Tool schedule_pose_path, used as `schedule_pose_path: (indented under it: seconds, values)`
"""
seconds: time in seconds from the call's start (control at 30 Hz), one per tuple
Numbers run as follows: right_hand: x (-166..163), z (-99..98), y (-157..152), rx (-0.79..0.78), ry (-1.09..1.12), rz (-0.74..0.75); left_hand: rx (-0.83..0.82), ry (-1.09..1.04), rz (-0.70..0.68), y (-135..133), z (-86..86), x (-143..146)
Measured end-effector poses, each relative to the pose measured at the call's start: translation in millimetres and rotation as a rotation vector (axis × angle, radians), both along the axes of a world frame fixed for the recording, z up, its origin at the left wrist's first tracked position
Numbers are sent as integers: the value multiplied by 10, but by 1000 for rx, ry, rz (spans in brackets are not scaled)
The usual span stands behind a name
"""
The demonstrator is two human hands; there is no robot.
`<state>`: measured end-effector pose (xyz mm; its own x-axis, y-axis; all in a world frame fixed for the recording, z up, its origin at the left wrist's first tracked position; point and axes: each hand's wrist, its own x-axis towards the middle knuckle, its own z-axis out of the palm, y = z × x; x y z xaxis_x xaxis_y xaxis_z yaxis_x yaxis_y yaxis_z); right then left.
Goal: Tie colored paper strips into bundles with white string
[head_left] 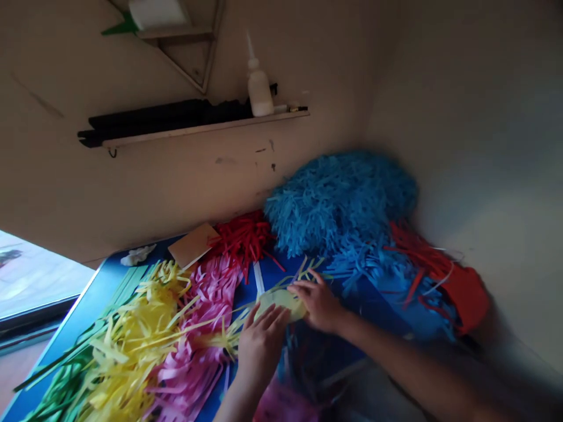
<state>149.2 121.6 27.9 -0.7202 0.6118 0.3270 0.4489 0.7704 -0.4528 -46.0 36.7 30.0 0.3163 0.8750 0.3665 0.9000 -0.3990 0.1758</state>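
A pale yellow fringed paper piece (278, 300) lies between my hands over the blue table, its thin strips spreading to both sides. My left hand (264, 334) rests on its near left part, fingers stretched out flat. From the right, my right hand (317, 302) grips its right edge with bent fingers; the thumb is hidden. Left of my hands are pink paper strips (196, 351), a heap of yellow strips (127, 346) and green strips (65, 381).
Behind my hands sit a red fringed bundle (244, 234), a brown card (193, 245) and a large blue fringed mass (343, 199). A red fringed roll (461, 293) lies at the right. On the wall shelf (206, 129) stands a white nozzle bottle (260, 91).
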Motion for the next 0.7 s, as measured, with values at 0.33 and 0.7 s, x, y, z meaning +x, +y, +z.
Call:
schedule_pose_path:
  seconds: [0.33, 0.7]
  values:
    - [805, 261, 217, 155, -331, -232, -292, -151, 24, 26, -303, 138]
    - [66, -346, 58, -178, -162, 72, -390, -243, 211, -232, -304, -191]
